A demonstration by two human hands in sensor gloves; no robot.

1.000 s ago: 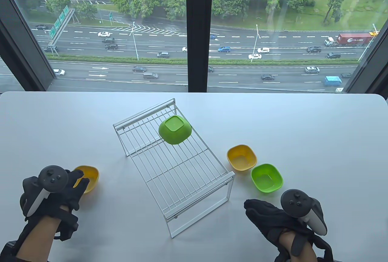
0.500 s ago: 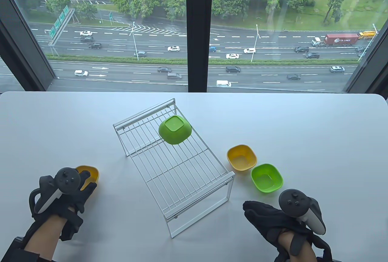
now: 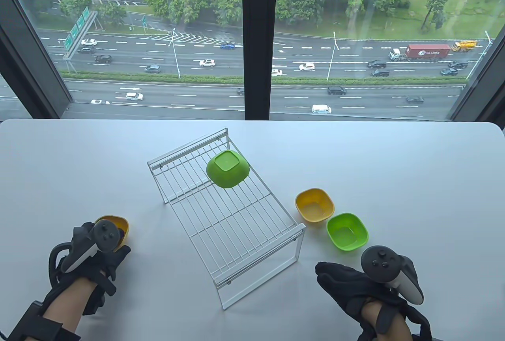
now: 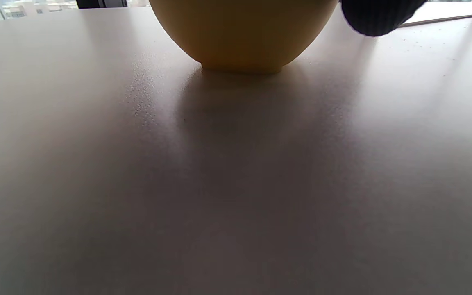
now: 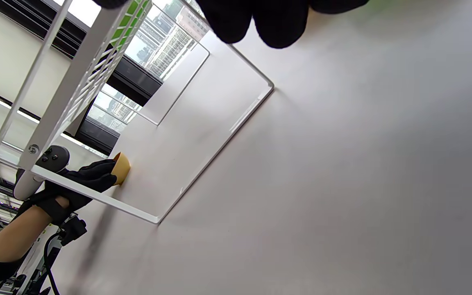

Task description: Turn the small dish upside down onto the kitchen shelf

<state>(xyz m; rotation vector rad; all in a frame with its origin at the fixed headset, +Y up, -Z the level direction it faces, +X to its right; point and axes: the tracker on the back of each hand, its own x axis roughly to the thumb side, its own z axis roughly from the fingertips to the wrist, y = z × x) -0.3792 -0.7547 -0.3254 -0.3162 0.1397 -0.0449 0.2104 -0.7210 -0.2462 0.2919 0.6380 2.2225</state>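
Note:
A small yellow dish stands upright on the table at the front left. My left hand grips it at its near rim, with fingertips inside it. In the left wrist view the dish rests on the table, with one fingertip beside it. The right wrist view shows the left hand on that dish. The white wire shelf stands in the middle, with a green dish upside down on its far end. My right hand lies open and empty on the table, right of the shelf.
An upright yellow dish and an upright green dish sit right of the shelf, just beyond my right hand. The shelf's near leg frame is left of my right fingers. A window runs behind the table's far edge.
My left hand has turned and moved right and forward over the yellow dish, and its fingers have closed on the rim. The right hand has barely shifted.

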